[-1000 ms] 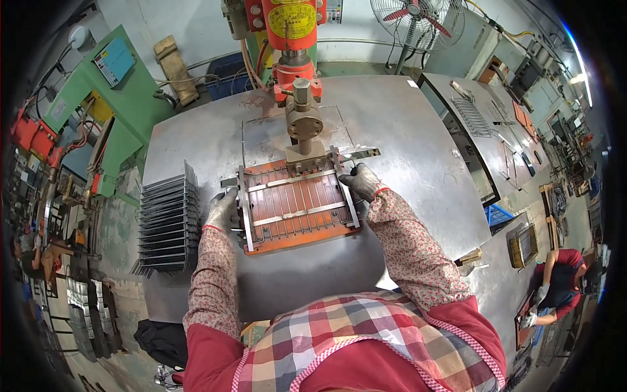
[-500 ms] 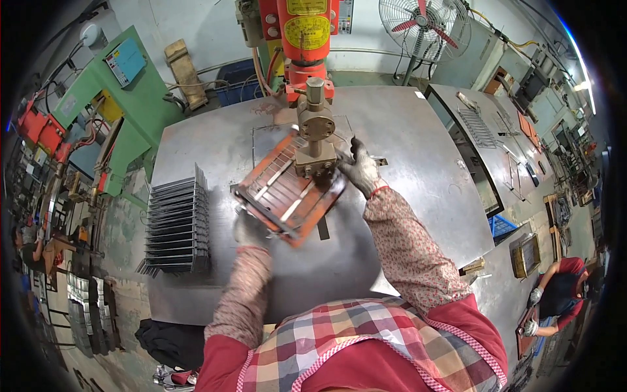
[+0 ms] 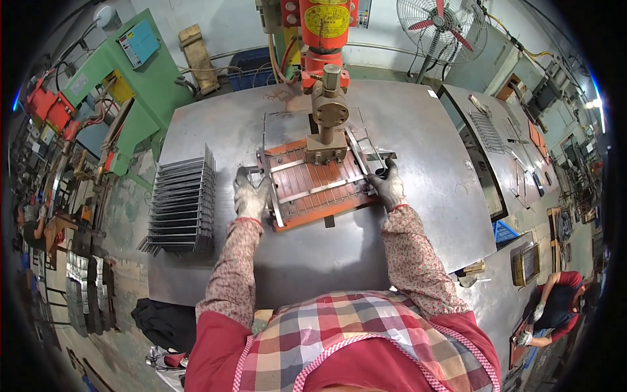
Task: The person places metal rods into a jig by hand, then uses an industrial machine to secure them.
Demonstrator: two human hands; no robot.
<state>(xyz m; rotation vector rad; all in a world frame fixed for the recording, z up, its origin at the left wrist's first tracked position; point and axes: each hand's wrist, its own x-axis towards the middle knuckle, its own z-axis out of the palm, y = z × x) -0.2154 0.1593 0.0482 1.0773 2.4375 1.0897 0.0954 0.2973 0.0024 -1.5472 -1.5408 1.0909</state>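
Two forearms in floral sleeve covers (image 3: 232, 264) reach forward from a person wearing a checked apron (image 3: 356, 320) over red clothing, seen from above. Both hands wear pale gloves with dark fingertips. The left hand (image 3: 251, 198) is at the left edge of a red-brown board (image 3: 304, 220), the right hand (image 3: 390, 188) at its right edge; each has thumb and fingers parted, but whether either one grips the edge I cannot tell. The board lies slightly slanted on a large grey steel table (image 3: 431, 170), in front of the person and under the machine's metal head. Thin rods of a wire grid (image 3: 307, 175) lie on it, with two pale flat strips (image 3: 320, 189) running across them and metal bars along the board's sides. A blocky electrode head (image 3: 326, 148) hangs over the board's far part; from this angle, whether they touch is unclear. Left of the board, well apart from it, stands a stack of wire racks (image 3: 181, 206). Beyond the electrode rises the red cylinder (image 3: 324, 29) of the machine. To the right, a second table (image 3: 465, 104) bears another wire rack (image 3: 486, 132), and at lower right a co-worker (image 3: 562, 310) in red sleeves bends over a board. Farther off are a green machine (image 3: 147, 98) on the left, a blue bin (image 3: 251, 68), a caged fan with red blades (image 3: 439, 21) and a pale wall (image 3: 228, 26).
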